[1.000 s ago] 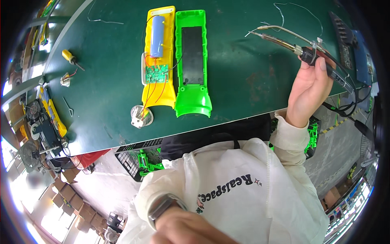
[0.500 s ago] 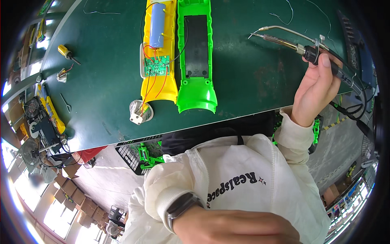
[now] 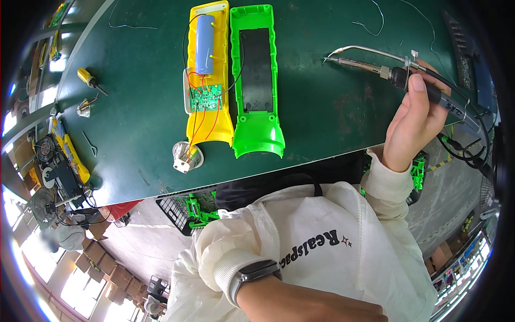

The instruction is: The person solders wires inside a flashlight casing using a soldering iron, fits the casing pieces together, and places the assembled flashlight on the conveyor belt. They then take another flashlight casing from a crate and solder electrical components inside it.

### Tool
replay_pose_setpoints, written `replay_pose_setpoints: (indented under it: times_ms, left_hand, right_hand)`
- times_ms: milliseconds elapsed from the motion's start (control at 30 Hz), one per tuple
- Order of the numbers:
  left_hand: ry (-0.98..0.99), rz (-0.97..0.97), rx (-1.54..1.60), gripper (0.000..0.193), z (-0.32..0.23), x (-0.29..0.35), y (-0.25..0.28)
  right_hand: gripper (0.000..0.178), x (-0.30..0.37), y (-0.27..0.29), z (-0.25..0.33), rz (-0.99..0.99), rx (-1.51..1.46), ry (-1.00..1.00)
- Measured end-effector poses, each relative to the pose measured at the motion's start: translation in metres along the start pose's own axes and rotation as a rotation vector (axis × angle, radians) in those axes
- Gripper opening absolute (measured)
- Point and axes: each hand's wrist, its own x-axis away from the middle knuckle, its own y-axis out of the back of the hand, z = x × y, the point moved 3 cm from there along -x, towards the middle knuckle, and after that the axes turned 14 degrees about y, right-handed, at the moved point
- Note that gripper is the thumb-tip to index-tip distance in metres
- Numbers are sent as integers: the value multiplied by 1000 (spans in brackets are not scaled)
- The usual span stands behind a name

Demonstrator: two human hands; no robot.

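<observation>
My right hand [image 3: 416, 121] grips a soldering iron [image 3: 399, 78] with a thin metal solder-feed tube [image 3: 370, 50] along it, its tip pointing left above the table. My left hand [image 3: 332, 310] is low against my jacket, cut off by the lower edge, its fingers out of sight. Away from both hands lies a yellow casing half [image 3: 221, 53] with a blue cylindrical battery [image 3: 204, 45] and a green circuit board [image 3: 206, 97]. Red wires run from the board to a round lamp reflector [image 3: 196, 155]. Beside it is a green casing half [image 3: 260, 134] with a black panel [image 3: 256, 70].
On the left of the green table [image 3: 139, 107] are a yellow-handled screwdriver [image 3: 86, 77], a small reflector [image 3: 84, 108] and a bent metal piece [image 3: 91, 145]. Another yellow casing [image 3: 72, 155] is farther left. A black crate [image 3: 174, 212] with green parts stands below the table edge.
My left hand has slipped lower and farther out of view. The table items appear slightly lower in the picture. The soldering iron, still in my right hand, appears slightly left and lower.
</observation>
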Motion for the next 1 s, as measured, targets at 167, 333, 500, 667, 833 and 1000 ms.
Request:
replay_pose_setpoints:
  times_ms: [167, 333, 500, 667, 833, 1000]
  left_hand:
    - [2, 15, 10, 18, 0, -1, -3]
    - [3, 15, 19, 18, 2, 1, -2]
    - [13, 7, 16, 17, 2, 3, 1]
    - [17, 15, 16, 17, 4, 4, 4]
    - [17, 24, 19, 17, 4, 5, 5]
    - [18, 28, 21, 17, 4, 5, 5]
  right_hand:
    - [18, 0, -1, 0, 3, 10, 8]
    - [17, 0, -1, 0, -6, 9, 13]
    - [18, -1, -1, 0, -15, 10, 17]
    - [18, -1, -1, 0, -31, 9, 31]
    - [18, -1, -1, 0, -22, 13, 35]
    - [18, -1, -1, 0, -31, 18, 28]
